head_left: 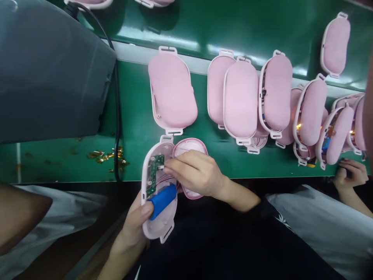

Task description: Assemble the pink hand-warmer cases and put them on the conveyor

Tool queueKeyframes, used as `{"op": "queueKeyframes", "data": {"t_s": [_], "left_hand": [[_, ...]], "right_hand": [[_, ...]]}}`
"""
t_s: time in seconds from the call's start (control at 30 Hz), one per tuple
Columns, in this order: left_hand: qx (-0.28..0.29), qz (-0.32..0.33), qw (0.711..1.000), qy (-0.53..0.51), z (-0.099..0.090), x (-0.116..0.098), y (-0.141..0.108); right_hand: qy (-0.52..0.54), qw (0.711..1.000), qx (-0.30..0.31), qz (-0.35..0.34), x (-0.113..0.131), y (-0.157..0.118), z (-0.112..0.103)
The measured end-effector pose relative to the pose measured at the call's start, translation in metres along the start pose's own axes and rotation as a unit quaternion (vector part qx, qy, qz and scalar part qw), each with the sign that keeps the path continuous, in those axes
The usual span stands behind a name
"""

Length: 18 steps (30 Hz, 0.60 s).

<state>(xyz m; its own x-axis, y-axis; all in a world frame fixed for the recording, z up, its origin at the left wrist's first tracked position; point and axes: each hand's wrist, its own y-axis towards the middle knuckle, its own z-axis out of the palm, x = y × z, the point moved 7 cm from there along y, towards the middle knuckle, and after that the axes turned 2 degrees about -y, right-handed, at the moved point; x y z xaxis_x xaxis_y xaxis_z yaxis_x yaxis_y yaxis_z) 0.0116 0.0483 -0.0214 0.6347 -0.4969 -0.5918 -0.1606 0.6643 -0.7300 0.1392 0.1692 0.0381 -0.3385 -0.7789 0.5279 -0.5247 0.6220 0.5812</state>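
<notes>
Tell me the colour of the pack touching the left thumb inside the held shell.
Blue. The pack shows best in the head view, the only one.

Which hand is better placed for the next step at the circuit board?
Likely the right hand: its fingertips are beside the green circuit board, while the left hand holds the open pink shell.
</notes>
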Motion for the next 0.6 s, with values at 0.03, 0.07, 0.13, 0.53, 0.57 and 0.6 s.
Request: {"op": "queueKeyframes", "data": {"t_s": [0.03, 0.07, 0.13, 0.53, 0.57, 0.6], "left_hand": [[-0.003, -0.005, 1.0, 0.008, 0.002, -0.001, -0.002], [-0.006, -0.011, 1.0, 0.017, 0.004, -0.003, -0.004], [-0.004, -0.018, 0.999, 0.037, 0.008, -0.006, -0.007], [0.123, 0.112, 0.96, 0.226, -0.001, -0.026, 0.015], [0.117, 0.117, 0.957, 0.238, 0.0, -0.028, 0.013], [0.104, 0.113, 0.958, 0.24, 0.001, -0.028, 0.011]], "right_hand": [[-0.004, 1.0, 0.016, -0.004, 0.001, 0.0, 0.003], [-0.006, 1.0, 0.027, -0.006, 0.001, 0.0, 0.004], [0.002, 1.0, 0.025, -0.008, 0.001, 0.002, 0.003], [0.062, 0.988, 0.12, 0.078, -0.02, 0.015, -0.002], [0.07, 0.983, 0.126, 0.117, -0.025, 0.016, 0.0], [0.072, 0.978, 0.129, 0.147, -0.028, 0.016, 0.001]]}}
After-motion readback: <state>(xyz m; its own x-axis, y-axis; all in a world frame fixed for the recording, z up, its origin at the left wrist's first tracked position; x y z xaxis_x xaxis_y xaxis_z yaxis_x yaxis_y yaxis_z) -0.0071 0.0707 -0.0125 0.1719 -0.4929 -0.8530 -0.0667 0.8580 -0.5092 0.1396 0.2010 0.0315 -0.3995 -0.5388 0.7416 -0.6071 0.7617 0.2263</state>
